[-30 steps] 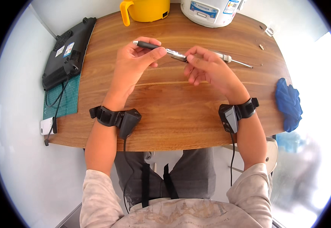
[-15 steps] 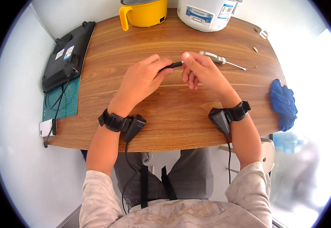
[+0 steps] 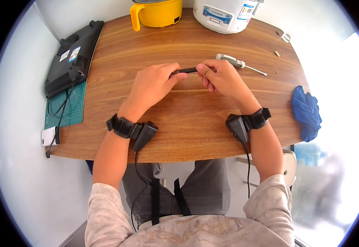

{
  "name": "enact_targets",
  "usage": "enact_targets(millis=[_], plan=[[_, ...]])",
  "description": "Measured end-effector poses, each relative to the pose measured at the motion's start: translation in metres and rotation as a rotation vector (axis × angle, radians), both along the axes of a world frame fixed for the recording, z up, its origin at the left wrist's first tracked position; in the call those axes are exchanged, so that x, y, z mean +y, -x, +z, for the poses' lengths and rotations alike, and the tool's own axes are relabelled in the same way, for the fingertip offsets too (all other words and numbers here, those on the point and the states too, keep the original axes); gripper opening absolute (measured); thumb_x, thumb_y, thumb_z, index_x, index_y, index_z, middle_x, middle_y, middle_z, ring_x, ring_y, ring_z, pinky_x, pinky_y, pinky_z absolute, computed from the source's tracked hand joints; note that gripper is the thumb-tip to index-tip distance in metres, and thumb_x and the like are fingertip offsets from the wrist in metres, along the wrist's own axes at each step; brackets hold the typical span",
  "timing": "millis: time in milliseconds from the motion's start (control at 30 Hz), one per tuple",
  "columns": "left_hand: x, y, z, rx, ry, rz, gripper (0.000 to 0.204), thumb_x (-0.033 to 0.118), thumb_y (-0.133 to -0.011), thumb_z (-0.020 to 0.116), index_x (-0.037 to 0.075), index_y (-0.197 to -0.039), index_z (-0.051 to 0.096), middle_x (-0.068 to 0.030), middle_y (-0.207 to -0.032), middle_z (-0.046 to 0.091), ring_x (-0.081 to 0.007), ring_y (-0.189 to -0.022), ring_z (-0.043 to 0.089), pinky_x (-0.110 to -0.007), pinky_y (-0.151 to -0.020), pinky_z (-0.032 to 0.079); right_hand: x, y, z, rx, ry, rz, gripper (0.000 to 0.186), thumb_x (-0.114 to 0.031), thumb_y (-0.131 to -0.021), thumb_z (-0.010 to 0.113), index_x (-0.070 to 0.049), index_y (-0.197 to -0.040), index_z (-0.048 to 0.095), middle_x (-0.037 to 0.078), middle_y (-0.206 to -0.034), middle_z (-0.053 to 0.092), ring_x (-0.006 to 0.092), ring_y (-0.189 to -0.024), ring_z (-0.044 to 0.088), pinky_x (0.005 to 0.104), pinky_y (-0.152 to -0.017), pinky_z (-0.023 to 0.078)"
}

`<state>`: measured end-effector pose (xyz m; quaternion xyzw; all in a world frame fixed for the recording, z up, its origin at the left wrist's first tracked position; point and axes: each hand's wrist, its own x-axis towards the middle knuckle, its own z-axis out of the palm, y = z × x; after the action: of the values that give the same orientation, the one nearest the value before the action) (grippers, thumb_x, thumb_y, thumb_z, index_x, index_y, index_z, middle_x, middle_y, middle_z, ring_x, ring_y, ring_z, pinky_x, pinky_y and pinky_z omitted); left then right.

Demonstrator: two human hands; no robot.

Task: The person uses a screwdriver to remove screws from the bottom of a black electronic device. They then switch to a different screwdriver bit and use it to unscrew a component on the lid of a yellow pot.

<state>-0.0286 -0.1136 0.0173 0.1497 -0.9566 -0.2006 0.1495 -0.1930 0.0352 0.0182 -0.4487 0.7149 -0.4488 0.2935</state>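
Observation:
Above the middle of the table I hold a slim black pen-shaped object roughly level between both hands. My left hand is closed around its left part, with the thumb along the near side. At the other end, my right hand pinches the tip between thumb and fingers, which hide that end. Just beyond the right hand lies a screwdriver with a grey and white handle, its shaft pointing right.
A yellow pot and a white rice cooker stand at the back. To the left, a black appliance overlaps a green cutting mat, near a white device. A blue cloth hangs over the right edge of the wooden table.
My right thumb has come down and the fingers have closed over the right end of the black object, covering a light tip that showed before. The left hand has shifted only slightly.

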Motion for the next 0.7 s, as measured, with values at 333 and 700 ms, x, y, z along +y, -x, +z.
enact_targets(millis=[333, 700], plan=[[-0.0042, -0.0013, -0.0054, 0.021, 0.025, -0.091, 0.021, 0.028, -0.099, 0.060, 0.007, -0.097, 0.059, -0.0158, -0.074, 0.063, -0.0370, -0.069, 0.060, -0.044, -0.059, 0.045, -0.0028, -0.0006, -0.0043, -0.037, -0.147, -0.067, 0.050, -0.048, -0.104, 0.050, -0.003, -0.085, 0.063, -0.001, -0.059, 0.056, 0.0058, -0.050, 0.046, 0.0219, -0.049, 0.037], [-0.0052, -0.0007, -0.0089, 0.035, -0.080, -0.108, 0.028, 0.028, -0.101, 0.056, 0.003, -0.091, 0.059, -0.0208, -0.070, 0.058, -0.0388, -0.063, 0.054, -0.045, -0.058, 0.042, -0.0012, -0.0036, -0.0058, -0.125, 0.109, -0.004, 0.028, -0.031, -0.100, 0.061, -0.003, -0.096, 0.064, 0.001, -0.070, 0.062, 0.0071, -0.062, 0.056, 0.0216, -0.056, 0.044]])
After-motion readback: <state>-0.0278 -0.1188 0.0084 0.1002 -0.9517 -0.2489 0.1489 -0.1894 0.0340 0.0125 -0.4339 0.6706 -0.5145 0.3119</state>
